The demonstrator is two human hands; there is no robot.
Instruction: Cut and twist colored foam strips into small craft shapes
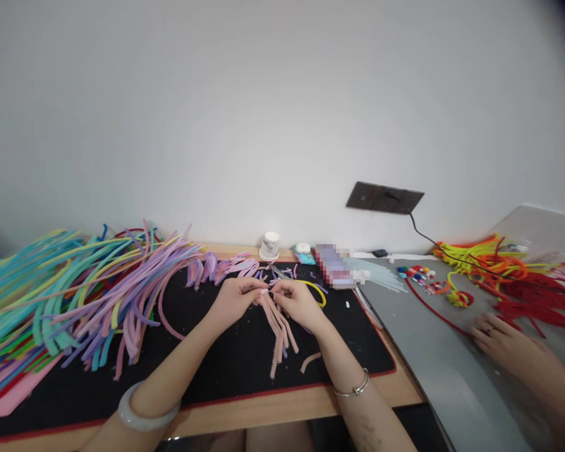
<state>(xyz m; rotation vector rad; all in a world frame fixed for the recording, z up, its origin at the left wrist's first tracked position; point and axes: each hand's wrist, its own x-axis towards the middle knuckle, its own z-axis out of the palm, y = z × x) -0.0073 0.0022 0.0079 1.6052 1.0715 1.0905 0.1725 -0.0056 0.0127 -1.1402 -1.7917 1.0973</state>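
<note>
My left hand (238, 299) and right hand (297, 302) meet fingertip to fingertip, both pinched closed on the top end of the pink stems (277, 329), which trail from that pinch straight back toward me over the mat (226, 367), equally near either hand.

Fuzzy pink pipe cleaners (277, 326), matt black mat (235, 358)

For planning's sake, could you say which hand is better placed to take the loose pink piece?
Probably the right hand: the loose pink piece lies on the black mat beside its forearm, farther from the left hand; both pinch the pink bundle.
</note>
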